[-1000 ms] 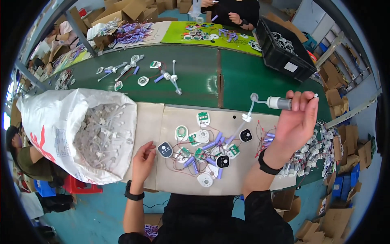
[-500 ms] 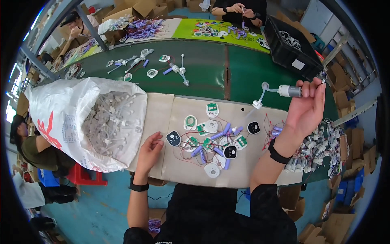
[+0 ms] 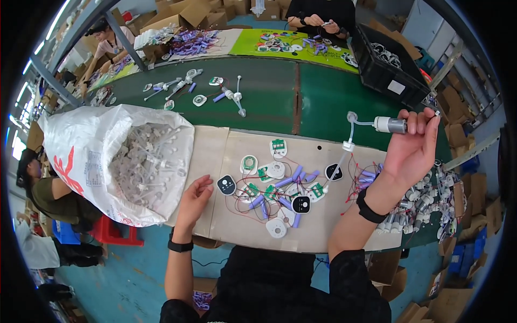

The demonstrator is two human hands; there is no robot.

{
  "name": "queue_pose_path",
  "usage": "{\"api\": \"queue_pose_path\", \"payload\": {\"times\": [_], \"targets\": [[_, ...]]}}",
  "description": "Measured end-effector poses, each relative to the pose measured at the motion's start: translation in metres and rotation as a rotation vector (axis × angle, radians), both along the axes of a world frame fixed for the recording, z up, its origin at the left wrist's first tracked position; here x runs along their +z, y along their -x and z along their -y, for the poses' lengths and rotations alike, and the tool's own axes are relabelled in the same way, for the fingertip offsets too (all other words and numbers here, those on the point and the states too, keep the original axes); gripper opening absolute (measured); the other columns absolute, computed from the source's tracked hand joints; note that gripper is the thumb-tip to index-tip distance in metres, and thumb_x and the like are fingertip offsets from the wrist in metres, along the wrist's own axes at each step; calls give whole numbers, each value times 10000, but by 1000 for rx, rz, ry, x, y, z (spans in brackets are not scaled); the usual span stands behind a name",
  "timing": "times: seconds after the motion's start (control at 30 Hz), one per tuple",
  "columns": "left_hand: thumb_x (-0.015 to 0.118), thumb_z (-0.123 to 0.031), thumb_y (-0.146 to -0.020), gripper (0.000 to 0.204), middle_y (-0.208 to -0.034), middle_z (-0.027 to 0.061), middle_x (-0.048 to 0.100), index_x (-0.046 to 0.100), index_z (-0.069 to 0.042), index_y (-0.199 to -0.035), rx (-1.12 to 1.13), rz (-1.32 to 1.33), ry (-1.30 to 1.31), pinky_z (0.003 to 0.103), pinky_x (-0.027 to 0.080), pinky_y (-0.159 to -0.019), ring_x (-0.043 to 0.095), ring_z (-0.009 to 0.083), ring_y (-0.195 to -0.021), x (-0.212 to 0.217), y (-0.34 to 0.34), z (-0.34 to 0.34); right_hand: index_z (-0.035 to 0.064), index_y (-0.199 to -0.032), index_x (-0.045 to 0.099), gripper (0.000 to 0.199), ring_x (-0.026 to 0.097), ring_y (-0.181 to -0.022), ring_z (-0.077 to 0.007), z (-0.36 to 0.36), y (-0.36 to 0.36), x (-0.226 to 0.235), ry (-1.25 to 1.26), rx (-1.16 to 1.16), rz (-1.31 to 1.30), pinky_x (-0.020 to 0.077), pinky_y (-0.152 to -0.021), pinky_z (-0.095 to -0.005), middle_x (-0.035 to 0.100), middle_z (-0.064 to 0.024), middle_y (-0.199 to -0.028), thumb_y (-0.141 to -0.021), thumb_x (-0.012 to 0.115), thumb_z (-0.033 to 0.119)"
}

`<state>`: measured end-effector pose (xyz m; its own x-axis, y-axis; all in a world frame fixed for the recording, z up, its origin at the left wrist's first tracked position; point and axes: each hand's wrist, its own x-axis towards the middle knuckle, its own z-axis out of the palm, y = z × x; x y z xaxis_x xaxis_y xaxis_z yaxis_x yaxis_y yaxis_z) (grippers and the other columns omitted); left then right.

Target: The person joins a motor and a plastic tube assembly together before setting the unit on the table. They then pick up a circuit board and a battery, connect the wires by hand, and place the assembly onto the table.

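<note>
Head view: small pump [image 3: 389, 125] in right hand [image 3: 412, 149], left hand [image 3: 195, 196] well apart.

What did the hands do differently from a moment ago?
Hardly anything changed. The right hand stays raised over the green table, holding the same small grey motor with its clear tube hanging down. The left hand still rests on the cardboard mat beside the white bag. Nothing was picked up or let go.
</note>
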<state>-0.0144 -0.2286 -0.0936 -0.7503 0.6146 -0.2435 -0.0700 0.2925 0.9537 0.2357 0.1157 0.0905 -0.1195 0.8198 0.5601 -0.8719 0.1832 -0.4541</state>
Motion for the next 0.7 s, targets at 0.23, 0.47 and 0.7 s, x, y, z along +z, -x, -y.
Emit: {"api": "queue_pose_path", "payload": {"times": [0.23,0.47,0.7], "targets": [[653,-157,-952,440,-1212,72,639,539,-8,-1350,-16,-52,21,248,476,-916,596,107,-1049,7,2,-9,-28,-1050,621,263,398,-720,-115,-5,-4,-4,22,3,-16,405,-891,-353,405,6,-790,-1042,494,202],[709,-172,-892,431,-1143,133,640,596,17,-1263,-138,-388,179,287,530,-793,636,192,-963,20,-3,-30,-4,-1033,614,228,384,-711,-110,-6,0,-3,54,-6,-23,386,-886,-335,395,13,-775,-1043,496,190],[727,-169,-854,375,-1102,154,632,647,22,-1166,-192,-629,242,315,522,-746,614,222,-836,7,-5,-42,2,-1033,620,237,375,-709,-109,-8,3,-4,63,-11,1,385,-879,-330,390,18,-765,-1044,492,202]]}}
